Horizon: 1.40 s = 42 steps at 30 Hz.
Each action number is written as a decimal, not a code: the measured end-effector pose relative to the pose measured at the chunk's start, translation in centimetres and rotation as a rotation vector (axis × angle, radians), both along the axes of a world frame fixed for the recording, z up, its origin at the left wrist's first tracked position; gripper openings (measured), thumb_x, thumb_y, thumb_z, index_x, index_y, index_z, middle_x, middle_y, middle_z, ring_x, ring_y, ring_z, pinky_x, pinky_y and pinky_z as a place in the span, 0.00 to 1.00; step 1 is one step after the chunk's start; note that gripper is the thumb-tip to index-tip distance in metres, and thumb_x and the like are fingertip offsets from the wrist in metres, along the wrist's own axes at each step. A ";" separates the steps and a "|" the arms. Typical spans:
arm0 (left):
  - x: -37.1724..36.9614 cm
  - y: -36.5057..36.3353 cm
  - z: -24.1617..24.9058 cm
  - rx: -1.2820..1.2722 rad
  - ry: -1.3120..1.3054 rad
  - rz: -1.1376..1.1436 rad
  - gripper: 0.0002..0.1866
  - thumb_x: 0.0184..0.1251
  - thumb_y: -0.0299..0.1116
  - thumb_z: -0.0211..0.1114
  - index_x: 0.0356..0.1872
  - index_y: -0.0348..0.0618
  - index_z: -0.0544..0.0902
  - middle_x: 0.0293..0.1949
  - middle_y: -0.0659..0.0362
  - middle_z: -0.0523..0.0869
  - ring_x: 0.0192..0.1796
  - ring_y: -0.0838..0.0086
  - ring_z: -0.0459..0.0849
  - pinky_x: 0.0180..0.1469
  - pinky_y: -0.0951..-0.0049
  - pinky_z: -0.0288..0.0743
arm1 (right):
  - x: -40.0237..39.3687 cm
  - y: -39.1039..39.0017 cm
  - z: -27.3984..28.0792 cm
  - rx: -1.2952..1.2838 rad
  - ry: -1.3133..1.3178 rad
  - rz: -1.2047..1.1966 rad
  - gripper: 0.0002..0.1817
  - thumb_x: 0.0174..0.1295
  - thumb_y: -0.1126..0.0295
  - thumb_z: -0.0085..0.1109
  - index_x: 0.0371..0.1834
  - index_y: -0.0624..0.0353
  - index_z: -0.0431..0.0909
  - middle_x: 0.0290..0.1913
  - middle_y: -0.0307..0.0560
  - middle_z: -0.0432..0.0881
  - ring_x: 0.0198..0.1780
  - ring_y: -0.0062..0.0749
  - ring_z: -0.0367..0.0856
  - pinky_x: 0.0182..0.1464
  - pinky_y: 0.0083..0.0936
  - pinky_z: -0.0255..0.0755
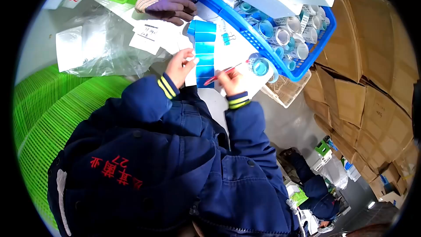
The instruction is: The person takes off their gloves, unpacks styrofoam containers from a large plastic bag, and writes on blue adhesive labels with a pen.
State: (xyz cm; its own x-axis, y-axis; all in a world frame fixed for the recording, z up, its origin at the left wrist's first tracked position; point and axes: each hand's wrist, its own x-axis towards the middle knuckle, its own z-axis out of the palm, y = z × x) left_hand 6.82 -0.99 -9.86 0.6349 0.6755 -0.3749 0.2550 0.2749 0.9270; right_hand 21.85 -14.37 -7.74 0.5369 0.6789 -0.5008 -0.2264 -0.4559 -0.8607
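Observation:
A strip of blue labels [205, 48] runs down the white table between my hands, its far end curling into a roll. My left hand [180, 67] is at the strip's left edge, thumb and fingers pinched together on it. In my right hand [231, 81] is a red pen [215, 78], slanting over the lower end of the strip. Just right of that hand are rolls of clear and blue tape [260, 66]. A blue binder clip [228, 38] lies beyond the strip on the right.
Striped gloves [169, 4] and handwritten paper slips [147, 36] lie beyond my left hand, near plastic bags [103, 46]. A blue basket [245, 34] holds several rolls. Green baskets [66, 101] are at left, cardboard boxes [342, 35] at right. Another person [320, 193] is at lower right.

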 end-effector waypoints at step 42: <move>8.4 11.1 0.7 0.961 -0.014 -0.898 0.09 0.55 0.34 0.64 0.37 0.47 0.82 0.45 0.61 0.75 0.49 0.61 0.70 0.53 0.61 0.66 | 2.4 7.4 -4.5 0.095 -0.168 0.107 0.07 0.62 0.70 0.57 0.35 0.64 0.78 0.25 0.40 0.79 0.26 0.17 0.72 0.32 0.19 0.68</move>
State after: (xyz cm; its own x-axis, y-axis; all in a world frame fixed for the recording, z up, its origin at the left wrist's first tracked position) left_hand 15.22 10.16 -9.20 0.9996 0.0107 0.0255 -0.0088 -0.7507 0.6606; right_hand 24.30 -6.97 -12.27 0.5296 0.7766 -0.3412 -0.0309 -0.3843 -0.9227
